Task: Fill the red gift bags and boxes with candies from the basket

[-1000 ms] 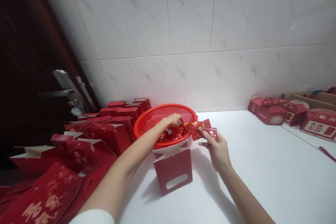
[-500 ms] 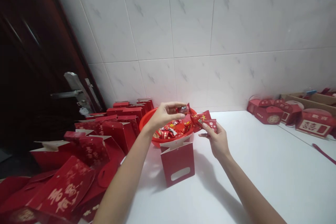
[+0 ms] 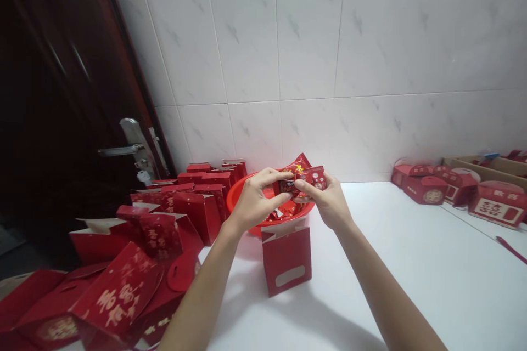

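Both hands meet above a red plastic basket [image 3: 235, 197] that holds wrapped candies [image 3: 286, 211]. Between the fingertips of my left hand [image 3: 257, 200] is a small dark-red wrapped candy [image 3: 288, 185]. My right hand [image 3: 332, 203] is closed on several red wrapped candies [image 3: 316, 175], one with pale dots and one with gold lettering. The two hands' candies touch or overlap. Just in front of the basket, below my hands, a red paper gift box [image 3: 288, 260] stands upright with its top open and a handle slot in its front. Its inside is hidden.
Rows of red gift boxes [image 3: 197, 211] crowd the left side, some with gold lettering. More red boxes [image 3: 426, 186] and a cardboard carton [image 3: 457, 163] stand at the right. A red strap [image 3: 510, 249] lies on the white table [image 3: 382, 263]. Behind is a tiled wall [image 3: 308, 49].
My right hand has moved in toward my left, bringing its candies against the one in my left fingers. The camera view has tilted up and shifted slightly left.
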`<action>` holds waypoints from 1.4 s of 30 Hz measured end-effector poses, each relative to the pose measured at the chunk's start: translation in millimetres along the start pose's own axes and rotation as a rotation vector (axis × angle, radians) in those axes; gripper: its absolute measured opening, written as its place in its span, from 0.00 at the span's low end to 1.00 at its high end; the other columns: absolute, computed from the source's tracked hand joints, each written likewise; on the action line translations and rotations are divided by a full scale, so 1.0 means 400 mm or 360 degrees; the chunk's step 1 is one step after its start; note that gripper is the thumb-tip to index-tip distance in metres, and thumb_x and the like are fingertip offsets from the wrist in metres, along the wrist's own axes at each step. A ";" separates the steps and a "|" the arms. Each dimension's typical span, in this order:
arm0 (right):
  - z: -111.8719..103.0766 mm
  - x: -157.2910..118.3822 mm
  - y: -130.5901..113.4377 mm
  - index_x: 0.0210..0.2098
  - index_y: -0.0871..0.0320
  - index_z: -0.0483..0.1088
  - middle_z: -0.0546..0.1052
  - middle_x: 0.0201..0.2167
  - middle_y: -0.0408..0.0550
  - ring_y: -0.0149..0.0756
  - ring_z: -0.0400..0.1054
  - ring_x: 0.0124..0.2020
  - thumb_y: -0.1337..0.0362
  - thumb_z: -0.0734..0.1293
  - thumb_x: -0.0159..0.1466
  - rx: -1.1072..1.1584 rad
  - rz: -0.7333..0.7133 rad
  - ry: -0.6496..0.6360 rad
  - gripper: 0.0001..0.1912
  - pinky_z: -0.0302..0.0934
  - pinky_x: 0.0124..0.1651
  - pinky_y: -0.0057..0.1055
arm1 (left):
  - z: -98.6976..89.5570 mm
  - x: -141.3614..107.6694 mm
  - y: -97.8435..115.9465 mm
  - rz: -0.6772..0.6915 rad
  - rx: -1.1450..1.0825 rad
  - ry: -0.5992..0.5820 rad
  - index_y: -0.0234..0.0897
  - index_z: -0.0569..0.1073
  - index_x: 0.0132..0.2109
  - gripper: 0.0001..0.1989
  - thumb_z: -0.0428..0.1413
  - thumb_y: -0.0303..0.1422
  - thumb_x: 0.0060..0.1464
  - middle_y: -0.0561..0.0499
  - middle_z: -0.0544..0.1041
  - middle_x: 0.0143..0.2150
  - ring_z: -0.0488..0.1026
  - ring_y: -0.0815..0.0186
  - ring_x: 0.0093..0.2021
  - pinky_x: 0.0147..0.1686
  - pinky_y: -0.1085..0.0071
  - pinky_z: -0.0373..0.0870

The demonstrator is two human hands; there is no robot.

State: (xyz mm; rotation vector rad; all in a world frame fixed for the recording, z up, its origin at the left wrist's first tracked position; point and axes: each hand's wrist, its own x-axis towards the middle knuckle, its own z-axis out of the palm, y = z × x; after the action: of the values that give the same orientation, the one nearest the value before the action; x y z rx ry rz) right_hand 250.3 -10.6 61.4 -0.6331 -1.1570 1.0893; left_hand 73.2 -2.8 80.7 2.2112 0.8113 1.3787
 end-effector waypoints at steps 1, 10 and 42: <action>0.001 0.001 -0.002 0.37 0.58 0.77 0.83 0.33 0.47 0.40 0.79 0.33 0.57 0.81 0.48 -0.0021 0.0006 -0.0033 0.20 0.77 0.32 0.32 | -0.001 -0.002 -0.001 0.0003 -0.0008 0.0001 0.42 0.80 0.50 0.17 0.64 0.32 0.52 0.47 0.79 0.46 0.76 0.59 0.49 0.52 0.63 0.73; -0.036 0.015 -0.012 0.34 0.59 0.77 0.83 0.31 0.48 0.41 0.79 0.32 0.59 0.81 0.47 -0.0079 -0.0081 -0.0136 0.19 0.77 0.35 0.35 | -0.066 -0.046 0.020 -0.0105 -0.0126 -0.0218 0.39 0.76 0.43 0.09 0.62 0.37 0.56 0.48 0.76 0.47 0.75 0.62 0.46 0.49 0.65 0.74; -0.056 -0.015 -0.059 0.32 0.55 0.69 0.72 0.30 0.40 0.31 0.64 0.30 0.70 0.71 0.57 -0.1477 -0.0279 -0.1059 0.07 0.57 0.30 0.26 | -0.048 -0.053 -0.017 -0.0533 0.0478 -0.0982 0.39 0.73 0.41 0.19 0.66 0.40 0.42 0.51 0.75 0.41 0.72 0.59 0.40 0.33 0.70 0.67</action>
State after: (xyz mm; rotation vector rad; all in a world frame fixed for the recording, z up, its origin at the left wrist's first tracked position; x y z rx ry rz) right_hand 279.4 -22.5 72.1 -0.8682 -2.2969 0.5615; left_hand 46.8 -11.0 70.7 2.3706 1.1220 0.3938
